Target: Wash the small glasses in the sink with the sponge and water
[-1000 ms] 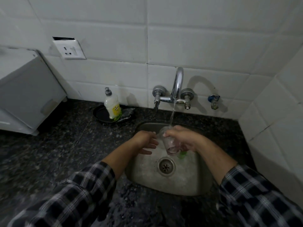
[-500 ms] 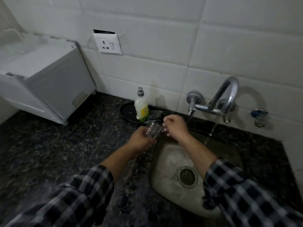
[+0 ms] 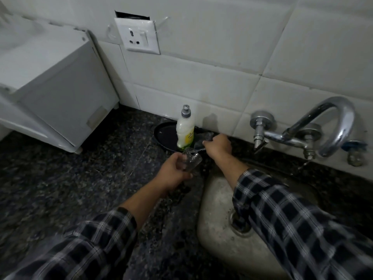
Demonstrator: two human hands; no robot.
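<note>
Now | left hand [image 3: 173, 170] fingers curled round small glass [image 3: 190, 159] | right hand [image 3: 218, 145] at black tray [image 3: 163, 134], fingers: cannot tell

We see a clear glass [image 3: 190, 160], glossy chrome tap [image 3: 331, 126], dull steel sink [image 3: 220, 235] and speckled polished stone counter [image 3: 80, 178].

2 hands [image 3: 173, 170] [image 3: 218, 145], 1 glass [image 3: 191, 159], 1 bottle [image 3: 185, 132], 1 plate [image 3: 163, 136], 1 sink [image 3: 218, 229], 1 tap [image 3: 323, 126].

Soap bottle [image 3: 185, 130] upright on a black tray [image 3: 163, 136], against the tiled wall [image 3: 222, 57], socket [image 3: 137, 36] above, white appliance [image 3: 56, 77] at left on dark counter [image 3: 60, 178]
</note>
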